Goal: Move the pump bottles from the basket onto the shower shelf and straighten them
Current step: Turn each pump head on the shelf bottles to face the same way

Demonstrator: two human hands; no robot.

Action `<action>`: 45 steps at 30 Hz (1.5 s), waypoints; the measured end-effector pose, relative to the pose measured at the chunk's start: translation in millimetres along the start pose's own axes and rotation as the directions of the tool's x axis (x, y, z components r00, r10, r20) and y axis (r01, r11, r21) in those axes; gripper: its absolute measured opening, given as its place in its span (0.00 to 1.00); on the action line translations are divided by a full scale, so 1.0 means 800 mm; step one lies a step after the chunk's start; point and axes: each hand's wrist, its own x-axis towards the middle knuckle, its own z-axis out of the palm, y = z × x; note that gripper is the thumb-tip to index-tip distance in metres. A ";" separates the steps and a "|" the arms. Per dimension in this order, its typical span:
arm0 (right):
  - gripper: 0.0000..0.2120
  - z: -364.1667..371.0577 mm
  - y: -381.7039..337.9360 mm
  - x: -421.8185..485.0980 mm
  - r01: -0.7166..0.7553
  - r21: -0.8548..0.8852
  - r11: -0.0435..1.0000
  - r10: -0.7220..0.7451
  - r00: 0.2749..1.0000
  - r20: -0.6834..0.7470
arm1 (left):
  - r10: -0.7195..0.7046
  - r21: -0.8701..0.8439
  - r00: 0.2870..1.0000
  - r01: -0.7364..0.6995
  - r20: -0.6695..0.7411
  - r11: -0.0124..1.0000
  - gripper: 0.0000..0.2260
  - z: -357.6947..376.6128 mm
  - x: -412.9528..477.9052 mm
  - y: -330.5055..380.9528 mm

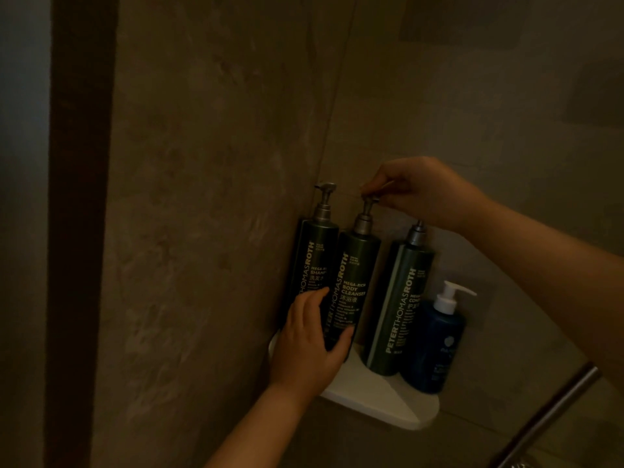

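Three tall dark green pump bottles stand upright on the white corner shower shelf [378, 396]: the shampoo bottle [314, 258] at the left against the wall, the body cleanser bottle [354, 282] in the middle, the conditioner bottle [398, 305] to the right. My left hand [307, 346] grips the lower body of the body cleanser bottle. My right hand [422, 190] pinches that bottle's pump head from above and hides part of it. The basket is out of view.
A smaller blue bottle with a white pump [435, 336] stands at the shelf's right end, touching the conditioner bottle. Stone-tiled walls meet in the corner behind. A metal bar [553, 417] slants at the lower right. A dark vertical frame [81, 197] runs down the left.
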 end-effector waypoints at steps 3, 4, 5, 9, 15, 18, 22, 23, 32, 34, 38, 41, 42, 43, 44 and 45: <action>0.07 0.000 0.002 0.001 0.026 -0.002 1.000 -0.026 1.000 -0.006 | 0.000 -0.001 1.000 0.000 0.001 1.000 0.28 0.000 0.001 -0.001; 0.07 0.000 0.002 0.001 0.035 -0.011 0.999 -0.035 0.999 -0.005 | 0.000 -0.001 1.000 0.000 0.002 1.000 0.28 0.000 0.001 -0.001; 0.07 0.000 0.002 0.001 0.047 -0.025 0.999 -0.047 0.999 -0.003 | -0.001 -0.005 1.000 0.001 0.004 1.000 0.28 0.000 0.001 -0.001; 0.08 -0.005 0.007 0.000 0.108 -0.099 0.989 -0.107 0.994 0.016 | 0.015 -0.009 1.000 -0.014 0.018 1.000 0.27 -0.001 0.000 -0.001; 0.08 0.000 0.015 -0.009 0.091 0.031 0.995 -0.090 0.995 -0.049 | 0.026 -0.015 0.999 -0.026 0.046 1.000 0.29 0.000 0.001 -0.003; 0.08 0.002 0.016 -0.010 0.089 0.065 0.994 -0.084 0.994 -0.066 | 0.020 -0.013 0.997 -0.019 0.071 1.000 0.32 0.002 0.002 -0.004; 0.07 0.000 0.015 -0.006 0.080 0.045 0.996 -0.078 0.996 -0.053 | -0.019 -0.020 0.995 0.021 0.099 1.000 0.35 0.004 0.001 -0.007; 0.07 0.000 0.015 -0.005 0.077 0.049 0.996 -0.075 0.996 -0.049 | -0.031 -0.019 0.994 0.033 0.106 0.999 0.36 0.003 0.001 -0.008; 0.06 -0.004 0.020 -0.004 0.017 0.114 0.993 -0.016 1.000 -0.012 | -0.085 -0.032 0.982 0.091 0.169 0.995 0.39 0.003 -0.001 -0.006; 0.07 -0.003 0.020 -0.004 0.013 0.109 0.994 -0.012 1.000 -0.012 | -0.090 -0.045 0.982 0.099 0.166 0.994 0.39 0.003 -0.001 -0.006; 0.10 -0.004 0.015 -0.004 -0.007 0.098 0.995 0.008 1.000 -0.011 | -0.094 -0.037 0.983 0.101 0.159 0.994 0.38 0.002 -0.001 -0.006; 0.11 -0.007 0.010 -0.004 -0.026 0.082 0.996 0.027 1.000 -0.006 | -0.087 -0.041 0.983 0.094 0.162 0.995 0.38 0.001 -0.001 -0.005; 0.11 -0.008 0.008 -0.005 -0.035 0.074 0.997 0.036 0.999 -0.004 | -0.087 -0.042 0.983 0.095 0.161 0.995 0.38 0.001 -0.001 -0.005; 0.12 -0.009 0.007 -0.005 -0.043 0.060 0.997 0.044 0.999 -0.005 | -0.087 -0.041 0.983 0.095 0.160 0.995 0.38 0.002 0.000 -0.005; 0.12 -0.010 0.005 -0.005 -0.047 0.040 0.998 0.048 0.999 -0.007 | -0.089 -0.037 0.983 0.096 0.158 0.995 0.38 0.002 0.000 -0.006; 0.12 -0.010 0.003 -0.005 -0.048 0.015 0.999 0.048 0.999 -0.008 | -0.091 -0.032 0.983 0.097 0.157 0.995 0.37 0.002 -0.001 -0.006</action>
